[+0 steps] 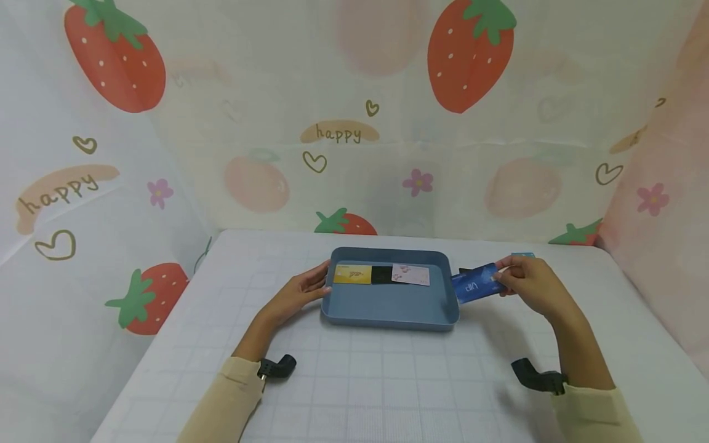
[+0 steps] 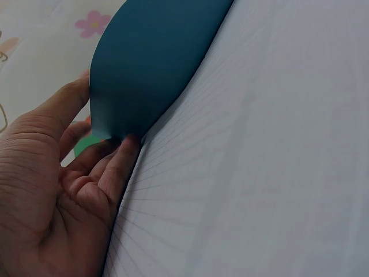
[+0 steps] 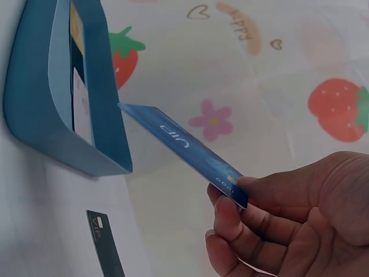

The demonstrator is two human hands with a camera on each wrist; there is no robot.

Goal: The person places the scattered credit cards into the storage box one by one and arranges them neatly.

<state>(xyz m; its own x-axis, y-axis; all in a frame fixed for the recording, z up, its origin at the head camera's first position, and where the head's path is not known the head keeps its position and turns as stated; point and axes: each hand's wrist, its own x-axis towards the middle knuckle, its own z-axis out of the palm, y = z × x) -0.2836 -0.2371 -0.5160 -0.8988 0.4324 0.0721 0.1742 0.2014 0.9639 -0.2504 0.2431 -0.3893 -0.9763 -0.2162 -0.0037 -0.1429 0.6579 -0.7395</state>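
Note:
My right hand [image 1: 523, 280] pinches a blue VIP card [image 1: 476, 283] between thumb and fingers, beside the right wall of a blue-grey tray [image 1: 388, 314]. In the right wrist view the card [image 3: 184, 150] is held by one end, tilted, its far end near the tray's rim. Against the tray's left end rests my left hand [image 1: 301, 289], thumb at the rim and fingers by the side wall. Inside the tray lie a yellow card [image 1: 352, 274], a black card [image 1: 381, 275] and a white-pink card [image 1: 411, 275], the white-pink one overlapping the black one.
On the table right of the tray lies a dark VIP card [image 3: 104, 242], mostly hidden in the head view. A light-blue card [image 1: 523, 254] shows behind my right hand. A curtain printed with strawberries [image 1: 471, 55] hangs behind the white table [image 1: 376, 381].

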